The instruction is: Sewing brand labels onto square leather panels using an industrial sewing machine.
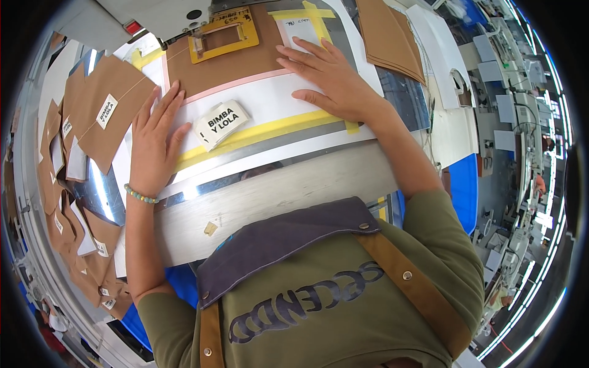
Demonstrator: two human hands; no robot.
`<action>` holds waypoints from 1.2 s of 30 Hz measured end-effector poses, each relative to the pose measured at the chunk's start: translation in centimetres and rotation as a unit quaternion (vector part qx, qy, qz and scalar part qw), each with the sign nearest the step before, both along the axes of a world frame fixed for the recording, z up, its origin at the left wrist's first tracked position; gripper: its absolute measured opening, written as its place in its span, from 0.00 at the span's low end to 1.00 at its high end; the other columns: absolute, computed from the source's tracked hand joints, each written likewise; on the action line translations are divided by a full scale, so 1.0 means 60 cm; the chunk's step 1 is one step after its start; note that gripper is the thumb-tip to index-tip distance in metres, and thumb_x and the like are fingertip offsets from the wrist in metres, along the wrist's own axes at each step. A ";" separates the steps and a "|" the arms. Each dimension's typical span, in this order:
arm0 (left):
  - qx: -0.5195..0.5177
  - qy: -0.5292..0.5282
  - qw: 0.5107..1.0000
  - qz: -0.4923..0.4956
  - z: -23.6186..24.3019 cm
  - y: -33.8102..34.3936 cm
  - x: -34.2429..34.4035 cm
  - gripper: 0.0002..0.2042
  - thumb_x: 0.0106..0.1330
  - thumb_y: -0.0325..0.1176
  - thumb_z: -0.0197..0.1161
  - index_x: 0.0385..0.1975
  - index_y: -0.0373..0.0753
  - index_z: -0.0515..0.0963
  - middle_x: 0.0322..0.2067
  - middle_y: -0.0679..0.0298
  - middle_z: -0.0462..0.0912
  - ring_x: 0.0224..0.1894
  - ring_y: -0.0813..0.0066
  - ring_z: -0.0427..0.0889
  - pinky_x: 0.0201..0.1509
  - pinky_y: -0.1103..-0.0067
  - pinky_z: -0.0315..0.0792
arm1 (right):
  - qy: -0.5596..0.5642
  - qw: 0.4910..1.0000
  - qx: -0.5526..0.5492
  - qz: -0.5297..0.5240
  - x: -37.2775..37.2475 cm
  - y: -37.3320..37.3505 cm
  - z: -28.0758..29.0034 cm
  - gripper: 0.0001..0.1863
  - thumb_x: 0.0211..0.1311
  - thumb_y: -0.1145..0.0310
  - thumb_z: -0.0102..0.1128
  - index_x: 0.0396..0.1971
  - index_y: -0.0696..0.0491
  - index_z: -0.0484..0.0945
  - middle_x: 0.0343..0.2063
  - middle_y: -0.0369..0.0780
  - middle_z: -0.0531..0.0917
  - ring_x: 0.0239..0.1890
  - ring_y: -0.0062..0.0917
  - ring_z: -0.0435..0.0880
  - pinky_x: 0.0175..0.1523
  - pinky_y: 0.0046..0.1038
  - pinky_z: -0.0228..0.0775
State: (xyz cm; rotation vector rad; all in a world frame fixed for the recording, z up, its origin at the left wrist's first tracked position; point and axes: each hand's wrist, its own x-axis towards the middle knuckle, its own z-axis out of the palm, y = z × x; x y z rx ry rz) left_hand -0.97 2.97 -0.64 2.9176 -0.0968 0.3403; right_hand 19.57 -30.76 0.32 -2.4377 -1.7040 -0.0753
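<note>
Brown panel point(230, 78) lies upper centre of frame, on a white sheet point(257, 101) w/ pink edging along the panel's lower side. Its visible long side runs L to R across frame, rising a bit toward the R; far edge is partly hidden under the yellow frame point(250, 30) & the machine head point(162, 15), so full outline can't be told.

Hands are apart, one per side, flat w/ fingers loosely spread; neither grips anything. L hand point(154, 138), left of centre, points up-frame, fingertips at panel's lower L corner. R hand point(334, 80), upper R of centre, reaches in from the R, a couple of fingertips just over panel's R edge. So panel sits btwn them: up & to the R of L hand, to the L of R hand. Both are at its edge; neither is clearly nearer.

Small stack of white labels point(222, 126) sits below panel, near centre, closer to L hand, no fingers on it; its lower end overlaps yellow tape point(270, 127). More brown pieces point(126, 86) w/ labels along L side of frame; brown stack point(389, 37) upper R, beyond R hand.
</note>
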 end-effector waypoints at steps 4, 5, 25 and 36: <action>0.003 0.003 1.000 0.000 0.001 -0.001 0.000 0.26 0.75 0.35 0.63 0.73 0.41 0.74 0.78 0.66 0.70 0.82 0.55 0.60 0.83 0.59 0.57 | -0.001 1.000 0.006 -0.003 0.002 -0.003 -0.005 0.34 0.81 0.44 0.50 0.79 0.47 0.67 0.82 0.35 0.62 0.85 0.38 0.52 0.87 0.50 0.38; -0.006 -0.001 1.000 0.000 0.002 -0.002 0.000 0.26 0.75 0.37 0.64 0.72 0.42 0.75 0.77 0.67 0.71 0.81 0.54 0.61 0.83 0.59 0.57 | -0.005 1.000 0.005 -0.001 0.002 -0.004 -0.006 0.35 0.81 0.43 0.50 0.78 0.46 0.68 0.82 0.36 0.62 0.85 0.38 0.52 0.87 0.51 0.38; -0.146 -0.078 0.986 -0.021 0.052 -0.047 -0.019 0.30 0.56 0.33 0.81 0.61 0.37 0.81 0.60 0.58 0.83 0.60 0.55 0.79 0.64 0.65 0.76 | -0.024 0.983 0.135 0.125 -0.034 0.065 0.041 0.19 0.72 0.57 0.67 0.56 0.50 0.87 0.65 0.38 0.83 0.72 0.36 0.75 0.78 0.47 0.62; -0.192 -0.038 0.980 -0.034 0.026 -0.075 0.001 0.30 0.53 0.28 0.81 0.59 0.35 0.82 0.53 0.55 0.83 0.57 0.53 0.80 0.64 0.65 0.75 | 0.102 0.970 0.154 0.158 -0.068 0.138 0.036 0.18 0.68 0.54 0.70 0.51 0.49 0.88 0.49 0.39 0.90 0.60 0.36 0.83 0.74 0.42 0.66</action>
